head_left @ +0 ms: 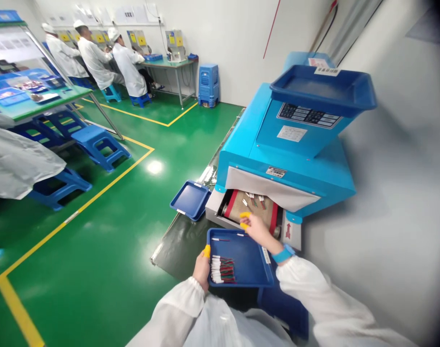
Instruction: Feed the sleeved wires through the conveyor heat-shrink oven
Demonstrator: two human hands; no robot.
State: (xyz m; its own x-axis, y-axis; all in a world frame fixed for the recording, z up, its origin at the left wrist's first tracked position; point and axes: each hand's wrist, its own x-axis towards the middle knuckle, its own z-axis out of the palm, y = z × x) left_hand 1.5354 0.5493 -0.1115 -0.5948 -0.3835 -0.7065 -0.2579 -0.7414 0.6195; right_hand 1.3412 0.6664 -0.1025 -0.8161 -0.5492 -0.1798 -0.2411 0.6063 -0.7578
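Observation:
My left hand [201, 270], with a yellow finger cot, grips the left edge of a blue tray [250, 270]. A bundle of short wires with white ends [222, 270] lies in the tray's near left part, and a couple of single wires lie along its far side. My right hand [258, 230] is over the tray's far edge, at the front of a conveyor belt [236, 210]. Its yellow-covered fingertips are apart, with nothing visible between them. Several wire pieces [261, 201] with white ends lie on the belt just beyond, near the machine's white curtain [270, 185].
The blue conveyor machine [241, 149] stands ahead, with a shallow tray [323, 89] on top. Stacked blue trays [191, 198] lie left of the belt. Further left are blue stools [100, 144] and a workbench [75, 94]. Several people in white coats [127, 67] sit at the back.

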